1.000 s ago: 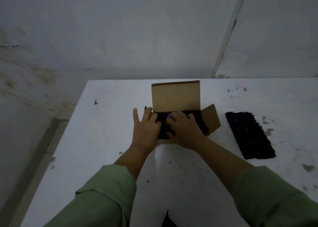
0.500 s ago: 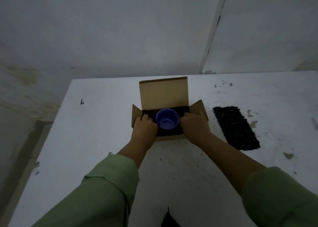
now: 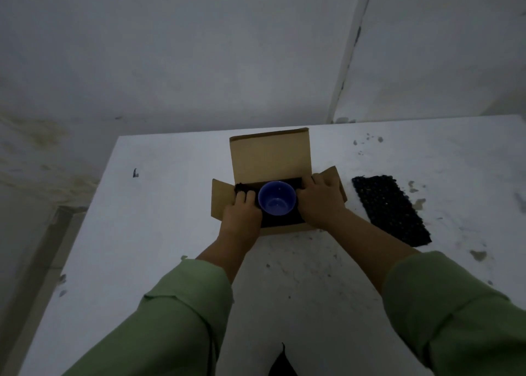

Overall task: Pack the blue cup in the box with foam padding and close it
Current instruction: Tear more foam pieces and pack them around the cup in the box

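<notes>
Blue cup [image 3: 276,198] sat upright on foam inside the open box [image 3: 270,159], left hand [image 3: 242,219] and right hand [image 3: 320,202] pressing flat beside it, gripping nothing, so next the spare foam pad [image 3: 391,209] probably went on top.

Dim room, stained white table [image 3: 159,233], grey walls [image 3: 182,51]

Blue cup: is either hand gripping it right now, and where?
No. The blue cup sits free in the box. The left hand and right hand press the black foam either side of it.
</notes>
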